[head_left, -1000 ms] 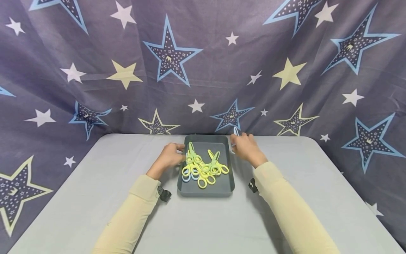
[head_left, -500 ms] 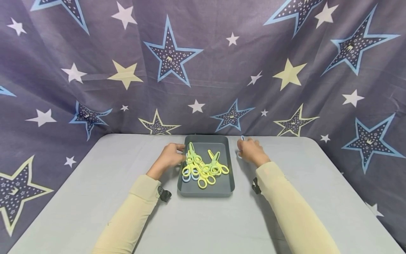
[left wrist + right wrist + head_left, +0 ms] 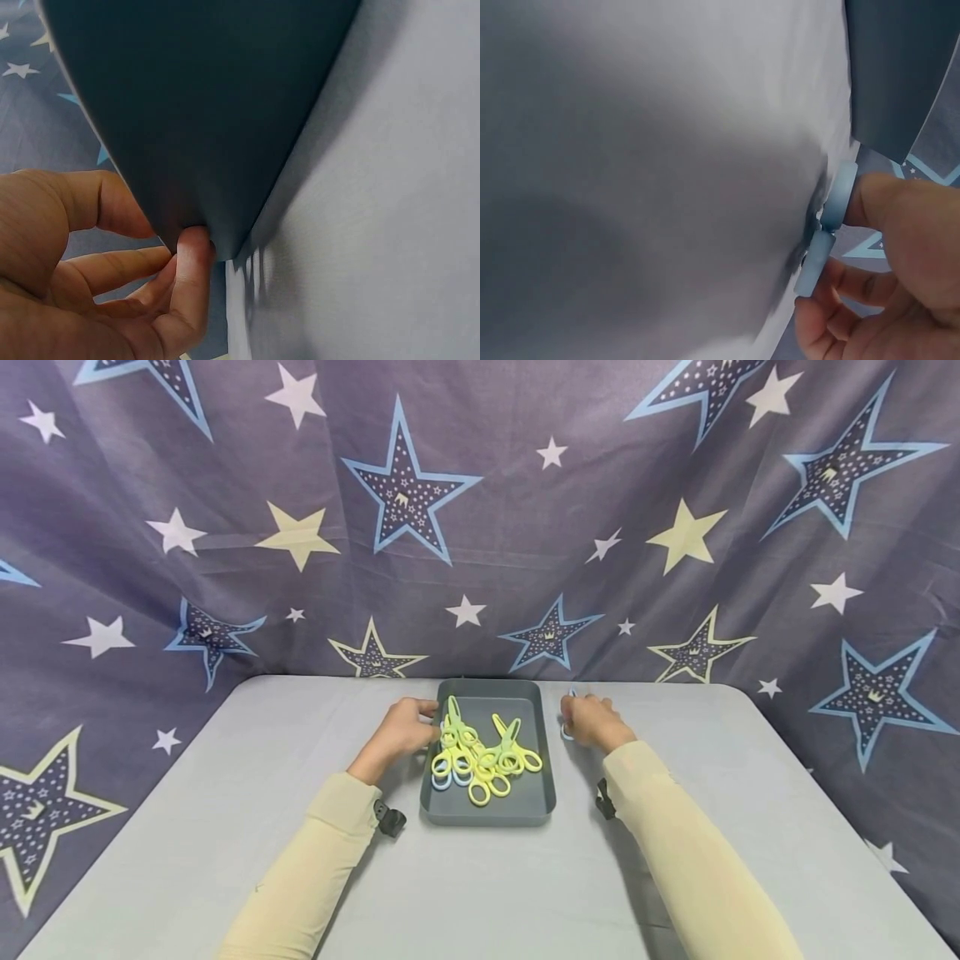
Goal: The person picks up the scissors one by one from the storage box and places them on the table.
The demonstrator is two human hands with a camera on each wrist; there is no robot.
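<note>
My left hand (image 3: pixel 402 727) is at the left wall of the grey tray (image 3: pixel 487 817), its fingers curled at the edge. In the left wrist view, one fingertip presses the outer wall of the tray (image 3: pixel 202 135) near its corner. Several pairs of yellow, green and blue scissors (image 3: pixel 480 760) lie overlapping inside. To the right of the tray, my right hand (image 3: pixel 596 723) holds a pair of light blue scissors (image 3: pixel 567 734) low at the table, mostly covered by the hand. Up close, thumb and fingers grip the blue handle loops (image 3: pixel 840 196).
The tray stands near the far edge of a pale grey table (image 3: pixel 480 893). Behind it hangs a dark curtain (image 3: pixel 480 510) printed with stars. A small black camera (image 3: pixel 388 819) is strapped at my left wrist, another (image 3: pixel 604 799) at my right.
My right hand, with the blue scissors, has moved right, away from the tray's wall, and the scissors have come down toward the table. My left hand and the tray stay in place.
</note>
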